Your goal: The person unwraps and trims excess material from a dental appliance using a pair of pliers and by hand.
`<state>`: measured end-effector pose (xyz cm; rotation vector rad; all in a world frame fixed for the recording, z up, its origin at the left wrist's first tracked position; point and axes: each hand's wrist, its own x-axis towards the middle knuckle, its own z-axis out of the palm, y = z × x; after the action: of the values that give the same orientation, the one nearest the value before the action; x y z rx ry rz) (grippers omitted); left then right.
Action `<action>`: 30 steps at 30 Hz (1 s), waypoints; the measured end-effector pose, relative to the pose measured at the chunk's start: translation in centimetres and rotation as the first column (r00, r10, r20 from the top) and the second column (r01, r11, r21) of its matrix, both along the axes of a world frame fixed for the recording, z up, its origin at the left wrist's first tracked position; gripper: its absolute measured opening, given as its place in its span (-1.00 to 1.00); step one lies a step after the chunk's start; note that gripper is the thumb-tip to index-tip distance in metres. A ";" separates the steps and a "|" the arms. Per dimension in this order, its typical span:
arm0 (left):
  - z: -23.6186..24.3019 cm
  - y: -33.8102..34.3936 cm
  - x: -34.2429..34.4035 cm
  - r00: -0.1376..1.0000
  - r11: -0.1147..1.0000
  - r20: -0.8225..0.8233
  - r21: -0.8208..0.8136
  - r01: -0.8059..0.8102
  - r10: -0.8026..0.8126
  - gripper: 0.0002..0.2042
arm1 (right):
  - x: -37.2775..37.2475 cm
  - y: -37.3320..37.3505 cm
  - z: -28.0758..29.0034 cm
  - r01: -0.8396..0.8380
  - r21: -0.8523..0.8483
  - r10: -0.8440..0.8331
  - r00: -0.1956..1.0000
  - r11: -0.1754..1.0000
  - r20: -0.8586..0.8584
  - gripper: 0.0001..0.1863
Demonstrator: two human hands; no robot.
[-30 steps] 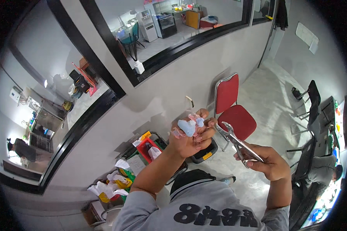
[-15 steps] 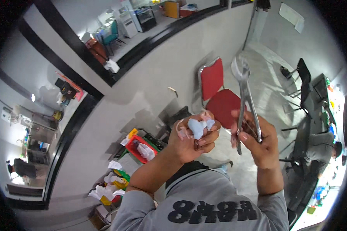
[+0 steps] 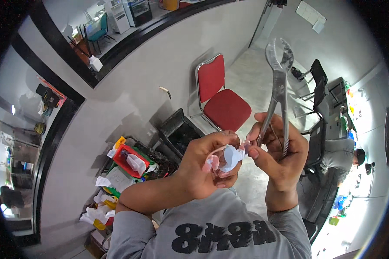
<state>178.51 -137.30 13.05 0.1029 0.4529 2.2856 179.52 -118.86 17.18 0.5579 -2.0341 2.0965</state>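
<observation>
My left hand [image 3: 193, 169] is curled round a small pink piece with pale bluish-white, plaster-like lumps [image 3: 232, 159]; it resembles a denture base in plaster. Its palm-side parts are covered by my fingers. Large metal plaster nippers [image 3: 279, 84] stand upright in my right hand [image 3: 287, 162], handles in the palm and the rounded jaws pointing away from me, apart from the piece. The thumb and forefinger tips of that same hand meet the right edge of the pink piece, pinching at it. Both hands are in front of my chest.
A red chair [image 3: 227, 110] stands ahead by the wall, with a black bin [image 3: 181, 136] nearer. To the left are a red basket [image 3: 124, 160] and crumpled white and yellow scraps [image 3: 98, 213]. A person in grey [image 3: 342, 153] sits at a bright bench on the right.
My right hand has moved left to the left hand, and its fingertips now touch the pink piece. The nippers came along, still gripped. The view has swung rightward.
</observation>
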 end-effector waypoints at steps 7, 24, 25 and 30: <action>1.1 0.3 0.3 0.926 0.909 -0.368 -0.351 -0.227 0.090 -0.80 | 0.9 0.0 -0.4 0.175 0.136 -0.142 0.964 0.975 -0.225 -0.52; 1.8 2.0 1.6 0.028 0.530 -0.994 0.030 -0.848 0.102 -0.42 | 0.6 -0.5 -1.8 0.402 -0.023 -0.377 0.837 0.916 -0.397 -0.65; 1.4 2.1 1.6 0.063 0.511 -0.995 -0.011 -0.860 0.084 -0.48 | 0.6 -0.6 -1.7 0.402 -0.024 -0.378 0.836 0.915 -0.398 -0.65; -1.3 2.5 0.4 0.381 0.621 -0.883 -0.139 -0.772 0.275 -0.65 | -0.1 -0.7 -1.8 0.400 0.104 -0.370 0.901 0.911 -0.225 -0.63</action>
<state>178.95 -134.75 11.76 0.8598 1.8960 2.5141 179.42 -119.54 15.34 0.3326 -1.9975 1.6052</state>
